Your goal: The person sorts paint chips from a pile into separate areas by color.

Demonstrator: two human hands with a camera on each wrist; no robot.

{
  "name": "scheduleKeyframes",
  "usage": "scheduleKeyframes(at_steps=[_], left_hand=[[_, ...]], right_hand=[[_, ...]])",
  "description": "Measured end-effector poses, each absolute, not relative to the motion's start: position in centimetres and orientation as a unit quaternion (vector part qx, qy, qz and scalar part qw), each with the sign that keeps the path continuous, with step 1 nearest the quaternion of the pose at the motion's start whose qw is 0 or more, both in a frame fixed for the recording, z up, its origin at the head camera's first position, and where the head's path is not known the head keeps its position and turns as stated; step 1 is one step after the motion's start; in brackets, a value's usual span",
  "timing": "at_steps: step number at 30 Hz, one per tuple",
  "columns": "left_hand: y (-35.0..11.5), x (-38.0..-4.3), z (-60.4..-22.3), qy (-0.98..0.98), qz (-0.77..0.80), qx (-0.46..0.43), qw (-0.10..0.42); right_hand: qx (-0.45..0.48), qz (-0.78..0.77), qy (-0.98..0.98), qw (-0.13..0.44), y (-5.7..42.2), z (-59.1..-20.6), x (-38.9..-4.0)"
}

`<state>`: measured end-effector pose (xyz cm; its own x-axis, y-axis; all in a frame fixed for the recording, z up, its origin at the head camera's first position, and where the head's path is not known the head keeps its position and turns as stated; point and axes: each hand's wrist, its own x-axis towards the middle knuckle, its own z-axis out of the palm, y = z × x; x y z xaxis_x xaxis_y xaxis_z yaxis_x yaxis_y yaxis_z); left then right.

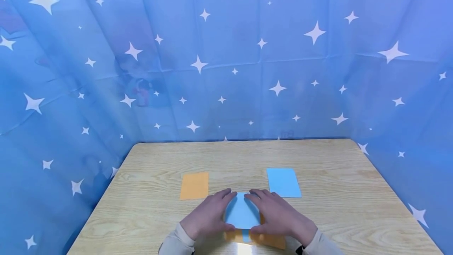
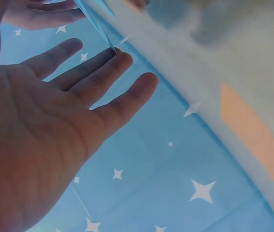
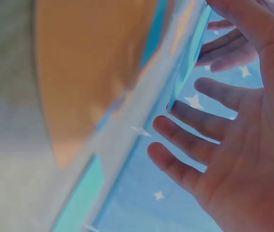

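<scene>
A light blue sheet of paper [image 1: 242,212] is held up over the near part of the table, between both hands. My left hand [image 1: 211,213] holds its left side, thumb at the near corner and fingertips at the far one. My right hand [image 1: 277,214] holds the right side in the same way. In the right wrist view the sheet's edge [image 3: 188,63] runs from the thumb to a fingertip, while the other fingers are spread. Beneath lies an orange sheet [image 1: 274,241] with a blue strip [image 1: 246,235] across it, partly hidden by the held sheet and hands.
Farther back on the wooden table [image 1: 233,156], another orange sheet [image 1: 194,186] lies to the left and a blue sheet [image 1: 284,182] to the right. A blue curtain [image 1: 230,42] with white stars hangs behind the table and along its sides.
</scene>
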<state>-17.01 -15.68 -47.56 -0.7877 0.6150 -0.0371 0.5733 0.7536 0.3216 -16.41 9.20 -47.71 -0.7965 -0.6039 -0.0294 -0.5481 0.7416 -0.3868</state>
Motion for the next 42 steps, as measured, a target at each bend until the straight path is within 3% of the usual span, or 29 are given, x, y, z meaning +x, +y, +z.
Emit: scheduleKeyframes(at_steps=[13, 27, 42], left_hand=[[-13.1, -20.0, -45.6, 0.932, 0.161, 0.319, 0.065], [-9.2, -23.0, -45.0, 0.928, 0.164, 0.331, 0.055], [-4.7, -25.3, -46.7, 0.933, 0.142, 0.324, 0.069]], right_hand=[[-0.294, -0.202, 0.932, 0.058, 11.8, -44.7, -18.4], [-0.288, -0.211, 0.934, 0.022, 15.2, -44.0, -20.2], [-0.244, -0.224, 0.942, 0.055, 18.0, -45.3, -22.0]])
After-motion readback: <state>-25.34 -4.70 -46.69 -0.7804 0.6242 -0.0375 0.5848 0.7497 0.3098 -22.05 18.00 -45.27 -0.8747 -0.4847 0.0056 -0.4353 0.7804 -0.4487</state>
